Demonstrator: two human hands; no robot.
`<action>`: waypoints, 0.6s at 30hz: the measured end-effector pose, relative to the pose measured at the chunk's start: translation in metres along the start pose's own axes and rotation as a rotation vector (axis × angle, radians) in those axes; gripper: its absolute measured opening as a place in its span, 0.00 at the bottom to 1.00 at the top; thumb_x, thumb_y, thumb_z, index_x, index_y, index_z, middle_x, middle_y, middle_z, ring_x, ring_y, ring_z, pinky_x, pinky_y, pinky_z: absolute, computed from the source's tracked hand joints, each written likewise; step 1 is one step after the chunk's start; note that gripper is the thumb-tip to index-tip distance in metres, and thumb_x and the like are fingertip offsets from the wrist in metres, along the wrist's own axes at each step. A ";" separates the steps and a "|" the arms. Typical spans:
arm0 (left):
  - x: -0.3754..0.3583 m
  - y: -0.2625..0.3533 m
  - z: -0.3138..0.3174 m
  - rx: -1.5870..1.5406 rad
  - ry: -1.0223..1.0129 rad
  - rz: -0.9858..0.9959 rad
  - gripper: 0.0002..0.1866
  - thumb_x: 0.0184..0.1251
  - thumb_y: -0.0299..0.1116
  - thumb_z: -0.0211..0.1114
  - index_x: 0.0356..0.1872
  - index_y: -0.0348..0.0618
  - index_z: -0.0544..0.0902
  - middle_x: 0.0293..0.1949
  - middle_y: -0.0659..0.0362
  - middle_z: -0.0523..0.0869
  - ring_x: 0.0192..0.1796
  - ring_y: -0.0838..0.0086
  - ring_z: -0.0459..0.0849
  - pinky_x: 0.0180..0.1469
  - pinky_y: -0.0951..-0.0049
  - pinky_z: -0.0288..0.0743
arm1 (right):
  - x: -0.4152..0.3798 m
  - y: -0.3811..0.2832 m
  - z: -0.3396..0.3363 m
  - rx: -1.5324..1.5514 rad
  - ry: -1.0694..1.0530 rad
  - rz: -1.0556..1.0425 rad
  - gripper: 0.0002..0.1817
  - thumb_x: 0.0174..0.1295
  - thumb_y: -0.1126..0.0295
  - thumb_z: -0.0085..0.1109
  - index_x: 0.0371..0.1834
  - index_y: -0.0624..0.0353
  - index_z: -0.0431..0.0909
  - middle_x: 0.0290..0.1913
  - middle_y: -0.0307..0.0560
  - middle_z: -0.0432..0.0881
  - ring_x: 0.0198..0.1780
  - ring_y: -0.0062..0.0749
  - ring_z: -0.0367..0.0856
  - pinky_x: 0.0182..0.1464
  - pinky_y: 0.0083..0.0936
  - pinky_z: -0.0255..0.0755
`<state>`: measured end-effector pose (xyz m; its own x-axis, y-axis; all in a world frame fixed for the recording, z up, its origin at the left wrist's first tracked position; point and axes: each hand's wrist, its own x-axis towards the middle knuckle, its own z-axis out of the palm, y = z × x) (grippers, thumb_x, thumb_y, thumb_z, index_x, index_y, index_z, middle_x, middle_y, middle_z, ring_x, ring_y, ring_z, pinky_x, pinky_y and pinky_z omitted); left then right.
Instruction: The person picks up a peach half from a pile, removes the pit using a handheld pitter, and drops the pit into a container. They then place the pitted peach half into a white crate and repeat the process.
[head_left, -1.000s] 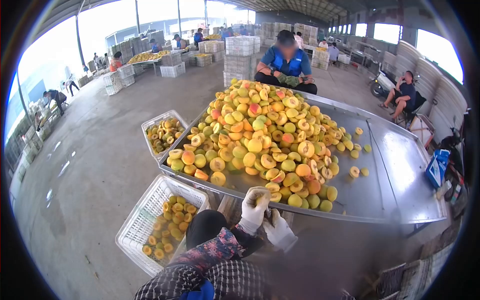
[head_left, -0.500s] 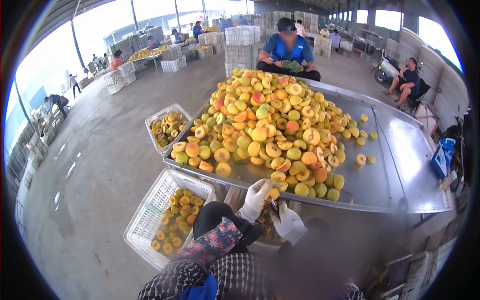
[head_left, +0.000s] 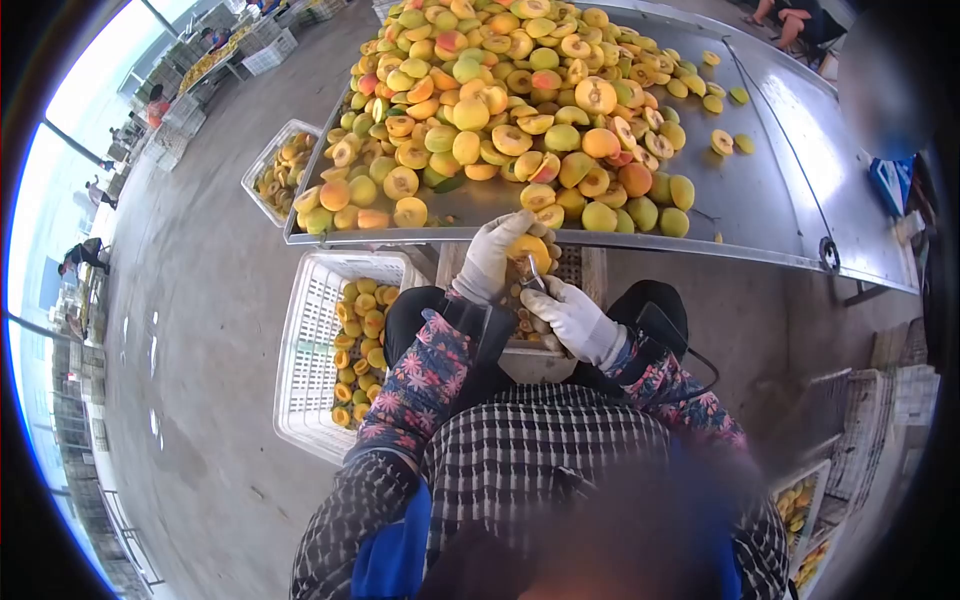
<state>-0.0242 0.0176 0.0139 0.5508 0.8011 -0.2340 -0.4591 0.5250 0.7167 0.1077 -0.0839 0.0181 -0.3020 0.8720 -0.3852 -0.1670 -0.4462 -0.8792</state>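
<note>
I've 2 gloved hands, L hand [head_left: 487, 262] + R hand [head_left: 580, 318]: 1 fruit [head_left: 528, 250], 1 tool [head_left: 535, 277]. From them: 1 metal table [head_left: 765, 190], 12 o'clock, heap [head_left: 470, 110] uncountable; 2 fruit crates, near crate [head_left: 300, 370] 9 o'clock, far crate [head_left: 253, 182] 10; 1 blue-white bag [head_left: 890, 185], approx. 2.

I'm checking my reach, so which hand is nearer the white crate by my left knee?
Left. Your left hand, holding a fruit, is just right of the crate; your right hand, holding a tool, is farther right.
</note>
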 end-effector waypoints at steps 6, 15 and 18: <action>0.005 -0.013 0.009 -0.253 0.118 0.021 0.16 0.70 0.43 0.62 0.41 0.36 0.79 0.36 0.52 0.84 0.35 0.59 0.86 0.37 0.60 0.84 | 0.028 0.042 -0.012 -0.284 0.158 -0.445 0.18 0.71 0.58 0.52 0.52 0.63 0.70 0.28 0.46 0.78 0.26 0.32 0.78 0.30 0.30 0.72; 0.009 -0.011 -0.001 0.047 0.075 -0.096 0.18 0.70 0.46 0.61 0.44 0.38 0.77 0.38 0.53 0.82 0.39 0.60 0.85 0.41 0.58 0.82 | 0.012 0.028 -0.013 -0.277 0.104 -0.289 0.21 0.71 0.59 0.52 0.54 0.67 0.71 0.39 0.61 0.81 0.41 0.46 0.81 0.46 0.35 0.73; 0.009 -0.012 0.005 0.034 0.094 -0.076 0.19 0.70 0.46 0.62 0.44 0.38 0.77 0.37 0.53 0.82 0.38 0.60 0.85 0.40 0.58 0.82 | 0.013 0.032 -0.012 -0.311 0.130 -0.393 0.21 0.71 0.58 0.52 0.55 0.67 0.71 0.40 0.64 0.81 0.40 0.51 0.82 0.45 0.36 0.74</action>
<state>-0.0101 0.0171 0.0059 0.5145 0.7837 -0.3480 -0.3935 0.5764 0.7162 0.1101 -0.0849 -0.0185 -0.1501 0.9884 -0.0235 0.0482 -0.0164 -0.9987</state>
